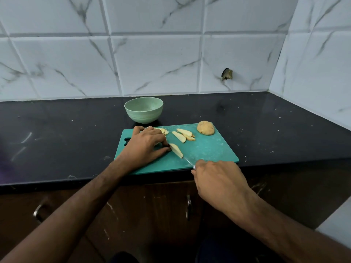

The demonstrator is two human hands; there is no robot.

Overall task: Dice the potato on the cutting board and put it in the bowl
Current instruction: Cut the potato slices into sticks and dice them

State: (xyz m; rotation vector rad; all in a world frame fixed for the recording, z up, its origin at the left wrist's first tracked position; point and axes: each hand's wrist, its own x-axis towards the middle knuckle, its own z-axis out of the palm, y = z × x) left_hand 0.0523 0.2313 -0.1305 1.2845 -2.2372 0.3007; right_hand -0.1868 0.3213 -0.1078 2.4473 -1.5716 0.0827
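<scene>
Head view of a dicing step. A teal board (205,149) lay at the centre of the frame on a black tabletop (66,130), its near edge close to the tabletop's front edge. The left hand (146,145) rested on the left part of the board, its fingers (163,143) curled down onto the left end of a potato slice (176,150) and pinning it to the board. The right hand (218,179), at the lower right of the board, was closed round a knife handle, which the hand hid; the knife (188,160) ran up and to the left from the hand, its blade lying along the near side of the pinned slice. Behind the left hand, near the board's far edge, lay a small heap of dice (164,131). To the right of that heap, several long slices (183,135) lay overlapping one another. At the board's upper right corner sat an uncut potato half (205,127), rounded side up. A pale green bowl (143,110) stood on the tabletop just beyond the board's far edge, no potato visible inside it. Marbled white tiles (152,54) filled the upper frame; dark cabinet doors (152,205) with metal handles showed below the tabletop.
</scene>
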